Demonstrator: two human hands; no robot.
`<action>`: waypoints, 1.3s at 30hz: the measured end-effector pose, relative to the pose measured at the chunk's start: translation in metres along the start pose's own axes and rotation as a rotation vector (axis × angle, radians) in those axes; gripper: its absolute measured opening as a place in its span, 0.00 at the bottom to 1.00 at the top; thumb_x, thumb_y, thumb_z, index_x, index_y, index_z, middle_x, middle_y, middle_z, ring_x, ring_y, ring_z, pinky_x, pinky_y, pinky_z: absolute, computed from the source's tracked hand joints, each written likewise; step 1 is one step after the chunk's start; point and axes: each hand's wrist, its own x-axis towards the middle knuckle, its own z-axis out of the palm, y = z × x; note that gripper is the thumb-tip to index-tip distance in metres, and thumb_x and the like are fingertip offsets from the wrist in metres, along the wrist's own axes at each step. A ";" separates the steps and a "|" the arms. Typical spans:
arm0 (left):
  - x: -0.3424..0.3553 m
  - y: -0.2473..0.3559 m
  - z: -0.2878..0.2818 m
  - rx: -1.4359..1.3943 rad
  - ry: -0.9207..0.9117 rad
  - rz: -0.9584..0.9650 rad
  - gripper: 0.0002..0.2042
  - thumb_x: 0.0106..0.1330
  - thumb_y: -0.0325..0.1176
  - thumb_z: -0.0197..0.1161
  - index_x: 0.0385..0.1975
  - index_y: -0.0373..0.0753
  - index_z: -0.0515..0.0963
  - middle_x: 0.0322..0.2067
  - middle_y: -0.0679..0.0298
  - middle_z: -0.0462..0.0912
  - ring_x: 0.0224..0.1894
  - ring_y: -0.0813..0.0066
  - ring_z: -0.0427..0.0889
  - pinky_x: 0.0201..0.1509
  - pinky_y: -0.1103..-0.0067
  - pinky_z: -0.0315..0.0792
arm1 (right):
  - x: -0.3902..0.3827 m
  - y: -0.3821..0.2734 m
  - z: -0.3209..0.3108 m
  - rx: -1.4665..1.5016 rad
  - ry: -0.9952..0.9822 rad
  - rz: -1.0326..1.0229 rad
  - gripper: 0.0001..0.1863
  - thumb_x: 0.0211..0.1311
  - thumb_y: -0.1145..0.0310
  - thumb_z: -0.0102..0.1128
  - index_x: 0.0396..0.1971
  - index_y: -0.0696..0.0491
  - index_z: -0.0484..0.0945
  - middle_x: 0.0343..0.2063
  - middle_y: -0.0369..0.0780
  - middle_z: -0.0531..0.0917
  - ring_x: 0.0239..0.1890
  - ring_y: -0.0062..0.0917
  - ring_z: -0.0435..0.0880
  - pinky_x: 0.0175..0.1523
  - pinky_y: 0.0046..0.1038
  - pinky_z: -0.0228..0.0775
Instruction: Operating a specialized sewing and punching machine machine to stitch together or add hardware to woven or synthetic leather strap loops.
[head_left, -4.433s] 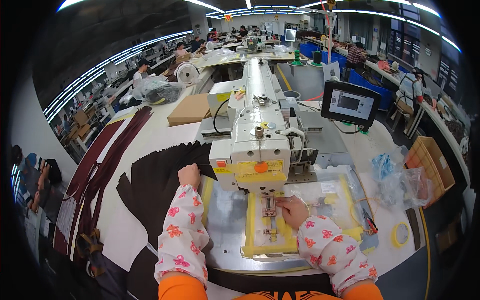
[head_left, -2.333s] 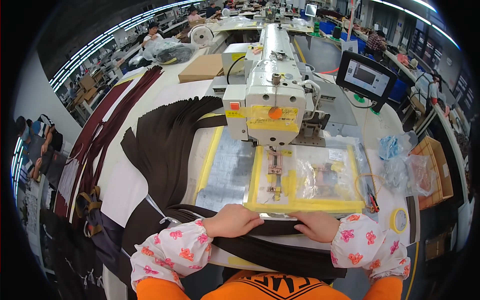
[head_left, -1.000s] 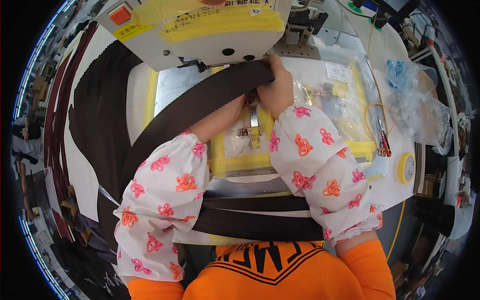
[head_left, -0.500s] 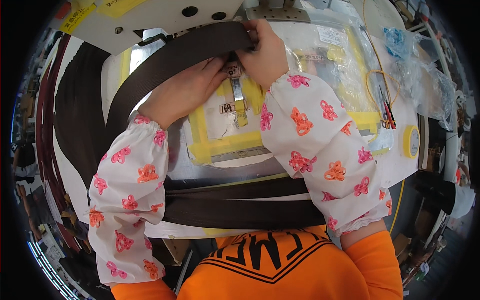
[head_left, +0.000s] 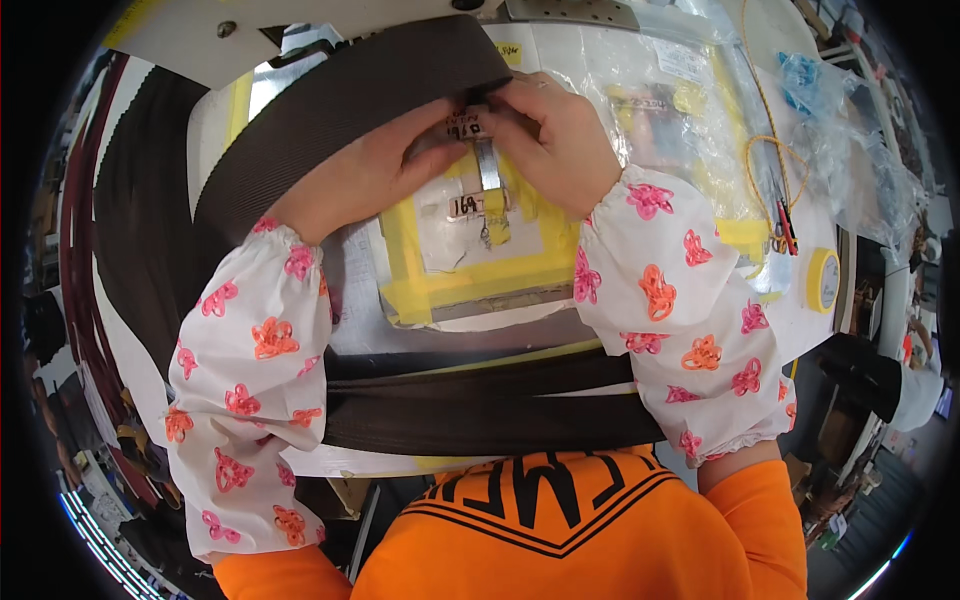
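A wide dark brown webbing strap (head_left: 340, 105) arches over my left hand (head_left: 385, 165) and ends near my right fingers. My left hand reaches under the arch, its thumb toward the strap's end; the strap hides part of its fingers, which look closed on the webbing. From the other side my right hand (head_left: 560, 135) meets it, thumb and fingers closed at the strap's end. Just below the fingertips lies a metal strip (head_left: 487, 165) with small marked labels, on a plate edged with yellow tape (head_left: 480, 275).
A white machine body (head_left: 190, 40) stands at the back. More brown webbing hangs at the left and crosses the front edge (head_left: 490, 425). On the right are clear plastic film (head_left: 860, 150), an orange cord (head_left: 765, 140), small red-handled snips (head_left: 785, 225) and a yellow tape roll (head_left: 823, 280).
My right hand has moved from the strap's upper edge to lower and farther right, below its end. The strap's arch sits higher and broader in view, and more of the taped plate shows.
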 end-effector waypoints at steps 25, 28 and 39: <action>0.001 0.021 -0.022 0.456 0.109 0.085 0.14 0.53 0.22 0.54 0.41 0.35 0.76 0.47 0.57 0.77 0.47 0.61 0.77 0.48 0.73 0.73 | 0.029 -0.026 -0.010 -0.689 -0.449 -0.138 0.17 0.47 0.74 0.52 0.41 0.53 0.76 0.53 0.37 0.73 0.44 0.30 0.75 0.45 0.31 0.65; 0.017 0.010 -0.030 0.446 0.006 0.234 0.12 0.54 0.23 0.54 0.38 0.35 0.78 0.47 0.59 0.77 0.46 0.61 0.77 0.48 0.72 0.73 | 0.038 -0.017 -0.027 -0.651 -0.541 -0.148 0.17 0.47 0.75 0.50 0.41 0.51 0.76 0.54 0.35 0.73 0.41 0.30 0.76 0.43 0.32 0.66; 0.007 -0.006 -0.017 0.162 0.164 0.155 0.16 0.52 0.21 0.58 0.43 0.38 0.76 0.49 0.60 0.75 0.51 0.60 0.73 0.53 0.69 0.66 | 0.003 0.004 -0.025 -0.251 -0.205 -0.185 0.21 0.44 0.79 0.53 0.43 0.56 0.77 0.50 0.37 0.76 0.41 0.30 0.72 0.49 0.31 0.65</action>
